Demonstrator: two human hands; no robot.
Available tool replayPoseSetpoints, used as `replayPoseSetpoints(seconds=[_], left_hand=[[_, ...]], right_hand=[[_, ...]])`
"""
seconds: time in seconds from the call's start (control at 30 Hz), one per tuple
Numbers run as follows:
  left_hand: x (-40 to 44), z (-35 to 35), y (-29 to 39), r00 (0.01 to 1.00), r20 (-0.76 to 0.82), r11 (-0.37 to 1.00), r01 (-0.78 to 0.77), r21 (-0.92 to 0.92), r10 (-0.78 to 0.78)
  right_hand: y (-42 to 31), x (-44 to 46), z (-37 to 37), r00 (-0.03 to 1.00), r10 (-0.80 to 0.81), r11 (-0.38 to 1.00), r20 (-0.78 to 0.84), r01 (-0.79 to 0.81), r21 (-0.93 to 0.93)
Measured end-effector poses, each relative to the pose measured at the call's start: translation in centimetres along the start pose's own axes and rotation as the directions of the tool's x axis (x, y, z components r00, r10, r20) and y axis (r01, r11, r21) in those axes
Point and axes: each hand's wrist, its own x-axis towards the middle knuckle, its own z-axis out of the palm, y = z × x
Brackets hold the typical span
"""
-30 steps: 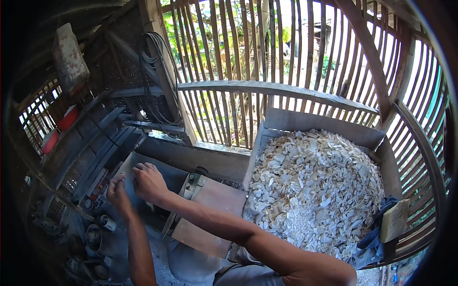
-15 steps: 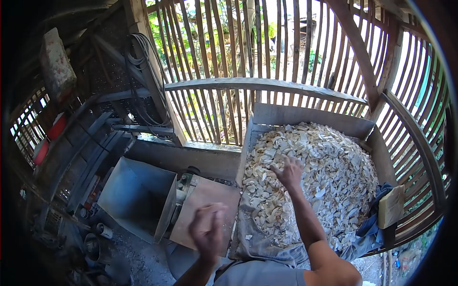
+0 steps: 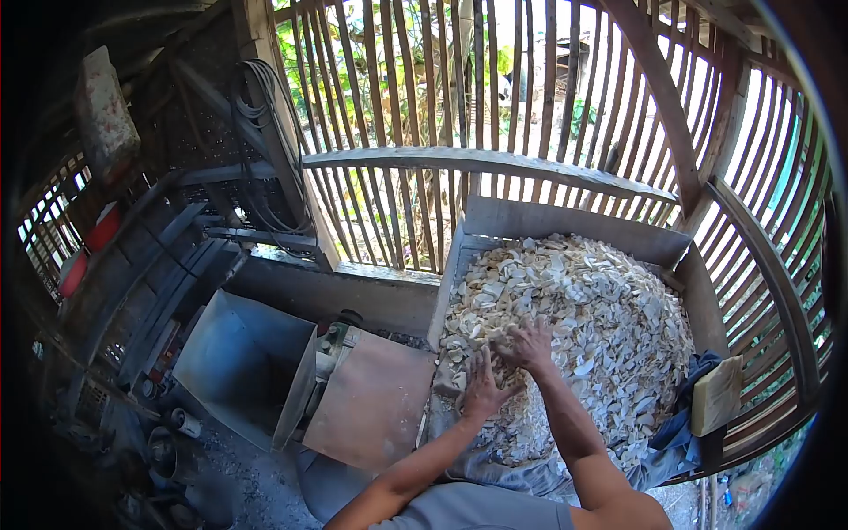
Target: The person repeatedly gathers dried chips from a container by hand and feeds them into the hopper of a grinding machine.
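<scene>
A large heap of pale dried chips [image 3: 609,327] fills a wooden bin [image 3: 565,221]. My left hand [image 3: 484,386] rests at the heap's near left side, its fingers spread and nothing gripped. Close beside it, on the chips, lies my right hand [image 3: 528,344], also with fingers apart. Left of the bin is a flat reddish-brown board [image 3: 375,397]. Beyond that board stands an open metal hopper [image 3: 243,353] with a dark inside.
A slatted wooden wall [image 3: 495,106] runs behind the bin. Coiled cable [image 3: 256,110] hangs on a post. Dark blue cloth [image 3: 676,428] and a yellowish block [image 3: 716,396] sit at the bin's right edge. Red bowls [image 3: 103,227] stand at far left.
Both hands were over the hopper and are now on the chips. The right hand arrived first; the left hand followed, moving right across the board. The hopper's inside has come into view.
</scene>
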Motion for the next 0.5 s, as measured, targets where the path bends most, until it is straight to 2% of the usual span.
replayPoseSetpoints(seconds=[0.07,0.1,0.17,0.2,0.27,0.37,0.4,0.43,0.47,0.5], left_hand=[[-0.3,0.4,-0.1,0.998,-0.026,0.996,-0.059,-0.068,0.057],[-0.4,0.4,-0.1,0.997,-0.043,0.995,-0.067,-0.075,0.064],[-0.9,0.3,-0.3,0.994,-0.077,0.996,-0.081,-0.025,0.079],[-1.2,0.2,-0.5,0.994,-0.082,0.994,-0.073,-0.087,0.066],[-1.6,-0.7,-0.6,0.995,-0.091,0.977,-0.059,-0.205,0.041],[-2.0,-2.3,-0.5,0.996,-0.041,0.968,-0.082,-0.238,0.075],[-2.1,-2.4,-0.9,0.996,-0.011,0.961,-0.084,-0.264,0.083],[-1.8,-1.9,-1.1,0.979,-0.116,0.969,-0.183,-0.164,0.165],[-1.4,-1.4,-1.2,0.983,-0.128,0.974,-0.150,-0.171,0.128],[-1.0,-1.0,-1.2,0.986,-0.138,0.977,-0.114,-0.179,0.090]], right_hand=[[-0.6,-0.9,-0.2,0.998,-0.027,0.999,0.061,0.025,0.030],[-1.0,-1.7,-0.1,0.993,-0.081,0.997,-0.089,0.079,-0.019],[-1.1,-2.5,-0.3,0.997,-0.072,0.996,0.036,0.070,0.052],[-1.2,-3.1,-1.0,0.992,-0.075,0.994,0.098,0.067,0.084],[-1.7,-4.9,-2.4,0.994,-0.087,0.990,0.068,0.079,0.119],[-0.9,-7.5,-3.2,0.992,-0.103,0.960,0.076,0.080,0.268],[-0.7,-8.5,-3.7,0.997,-0.075,0.954,-0.021,0.078,0.288],[-0.6,-9.6,-4.5,0.992,-0.043,0.948,-0.122,0.079,0.307],[-0.4,-10.4,-5.0,0.975,-0.008,0.942,-0.224,0.083,0.326],[0.1,-11.3,-4.9,0.972,0.087,0.938,-0.219,-0.006,0.348]])
